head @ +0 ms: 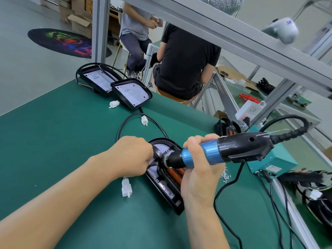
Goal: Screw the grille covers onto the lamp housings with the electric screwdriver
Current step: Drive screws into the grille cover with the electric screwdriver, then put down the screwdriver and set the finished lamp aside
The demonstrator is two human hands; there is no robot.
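A black lamp housing [166,190] with a grille cover lies on the green mat [71,141] in front of me. My right hand [197,177] grips the blue and black electric screwdriver [221,151], which lies nearly level with its bit pointing left onto the lamp. My left hand [133,155] is closed at the bit tip, fingers pinched against the lamp's upper left part; what it pinches is hidden. Two more lamp housings [132,95] [97,79] sit at the mat's far edge.
Loose screws [225,176] lie right of the lamp. White connectors [126,189] [144,120] on black cables lie on the mat. A teal power box [273,159] stands at right, with more lamps [314,191] beyond. Two people sit behind the bench.
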